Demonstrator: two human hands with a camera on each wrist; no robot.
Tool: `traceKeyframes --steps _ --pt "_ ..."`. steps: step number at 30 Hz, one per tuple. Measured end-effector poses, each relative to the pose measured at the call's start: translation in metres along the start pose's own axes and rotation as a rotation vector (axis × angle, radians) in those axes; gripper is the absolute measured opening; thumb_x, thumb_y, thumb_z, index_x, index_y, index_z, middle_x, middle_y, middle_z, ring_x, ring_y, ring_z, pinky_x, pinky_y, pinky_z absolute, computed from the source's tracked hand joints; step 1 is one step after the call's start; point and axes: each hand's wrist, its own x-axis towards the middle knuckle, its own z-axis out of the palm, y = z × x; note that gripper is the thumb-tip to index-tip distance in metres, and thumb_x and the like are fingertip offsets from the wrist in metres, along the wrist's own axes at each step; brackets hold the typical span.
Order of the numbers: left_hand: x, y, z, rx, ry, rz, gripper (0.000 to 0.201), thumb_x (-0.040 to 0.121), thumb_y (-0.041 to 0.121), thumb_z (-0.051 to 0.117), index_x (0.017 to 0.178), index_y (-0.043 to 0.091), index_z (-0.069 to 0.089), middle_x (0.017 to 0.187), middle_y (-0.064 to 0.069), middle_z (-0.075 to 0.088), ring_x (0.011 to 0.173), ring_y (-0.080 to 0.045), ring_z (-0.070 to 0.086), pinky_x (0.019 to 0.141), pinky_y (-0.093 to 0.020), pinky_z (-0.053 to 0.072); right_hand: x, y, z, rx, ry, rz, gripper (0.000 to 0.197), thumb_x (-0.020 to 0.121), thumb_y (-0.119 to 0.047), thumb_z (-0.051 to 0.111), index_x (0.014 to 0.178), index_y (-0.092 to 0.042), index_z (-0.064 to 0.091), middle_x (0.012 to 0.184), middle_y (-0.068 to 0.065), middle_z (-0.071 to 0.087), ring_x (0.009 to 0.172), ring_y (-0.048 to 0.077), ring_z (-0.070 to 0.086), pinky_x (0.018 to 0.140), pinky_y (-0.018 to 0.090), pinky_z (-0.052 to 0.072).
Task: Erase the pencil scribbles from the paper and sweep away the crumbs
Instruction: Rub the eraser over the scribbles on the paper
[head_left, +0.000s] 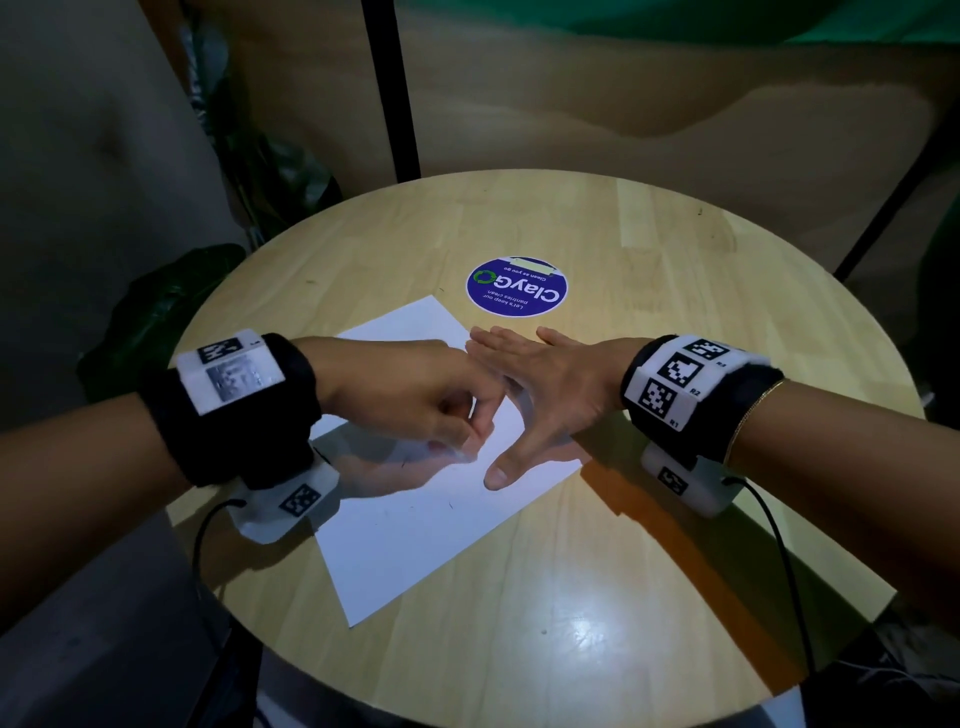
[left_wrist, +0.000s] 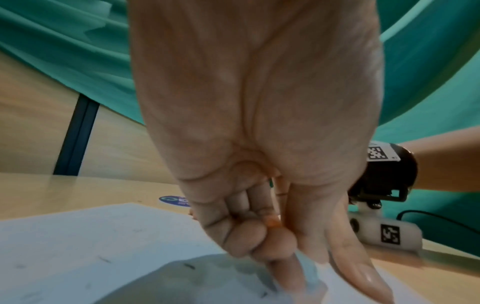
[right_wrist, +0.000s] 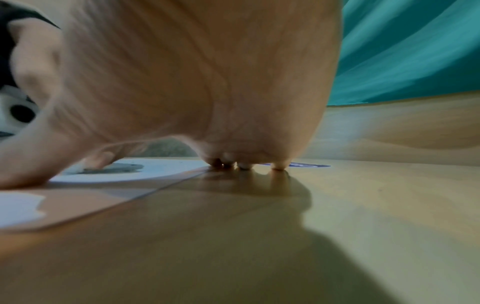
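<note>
I've got the left hand (head_left: 415, 395) pinching a pale eraser (left_wrist: 309, 273) w/ curled fingers, tip down on the paper (head_left: 415, 530) right under it. Right hand (head_left: 540, 384) lies flat, fingers straight, holding nothing, pinning the sheet's edge just beside the left. Few dark crumbs (left_wrist: 189, 266) by the eraser tip; scribbles too faint to judge. Risk imo: rub too hard twd the unpinned near corner and the sheet could buckle or tear.
</note>
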Motion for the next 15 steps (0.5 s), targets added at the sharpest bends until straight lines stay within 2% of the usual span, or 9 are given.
traceKeyframes --steps 2,4,7,11,13,15 --pt "-0.006 -0.002 -0.005 0.026 0.141 0.011 0.007 0.101 0.024 0.071 0.096 0.028 0.069 0.081 0.003 0.075 0.073 -0.005 0.065 0.067 -0.016 0.048 0.003 0.003 0.001 0.025 0.023 -0.023 0.145 0.059 -0.101 0.065 0.168 -0.042 -0.009 0.176 -0.018 -0.02 0.161 0.004 -0.02 0.13 0.052 -0.012" --pt "-0.014 -0.014 -0.015 -0.035 0.342 -0.017 0.003 0.102 0.025 0.072 0.1 0.025 0.07 0.08 0.003 0.076 0.072 -0.006 0.066 0.068 -0.019 0.05 0.003 0.006 0.0 0.043 0.059 -0.027 0.147 0.051 -0.105 0.066 0.168 -0.046 0.0 0.176 -0.023 -0.011 0.163 0.007 -0.009 0.132 0.053 0.001" --pt "-0.031 -0.036 -0.029 -0.077 0.534 -0.135 0.006 0.102 0.028 0.073 0.1 0.025 0.069 0.079 0.002 0.079 0.073 -0.009 0.069 0.071 -0.03 0.055 -0.004 0.014 -0.01 0.059 0.099 -0.022 0.138 0.062 -0.087 0.081 0.17 -0.039 0.012 0.176 -0.024 0.001 0.163 0.008 0.006 0.131 0.042 0.017" --pt "-0.05 -0.07 -0.035 -0.051 0.629 -0.288 0.009 0.099 0.03 0.075 0.097 0.027 0.068 0.075 0.004 0.079 0.071 -0.009 0.071 0.072 -0.036 0.058 -0.015 0.029 -0.026 0.015 0.201 -0.012 0.127 0.068 -0.07 0.089 0.17 -0.031 0.023 0.177 -0.012 0.016 0.161 0.014 0.018 0.127 0.036 0.027" --pt "-0.055 -0.086 -0.037 -0.059 0.649 -0.363 0.01 0.099 0.028 0.076 0.096 0.024 0.067 0.074 0.003 0.079 0.074 -0.015 0.074 0.071 -0.036 0.057 -0.022 0.035 -0.031 0.022 0.242 0.017 0.116 0.073 -0.062 0.091 0.167 -0.026 0.033 0.17 -0.008 0.03 0.153 0.017 0.033 0.118 0.033 0.037" --pt "-0.056 -0.103 -0.038 -0.073 0.686 -0.434 0.013 0.099 0.027 0.077 0.093 0.021 0.067 0.072 0.002 0.079 0.072 -0.016 0.074 0.069 -0.034 0.058 -0.028 0.04 -0.035 0.065 0.296 0.036 0.102 0.078 -0.056 0.09 0.163 -0.025 0.041 0.161 -0.01 0.042 0.14 0.013 0.043 0.107 0.027 0.039"
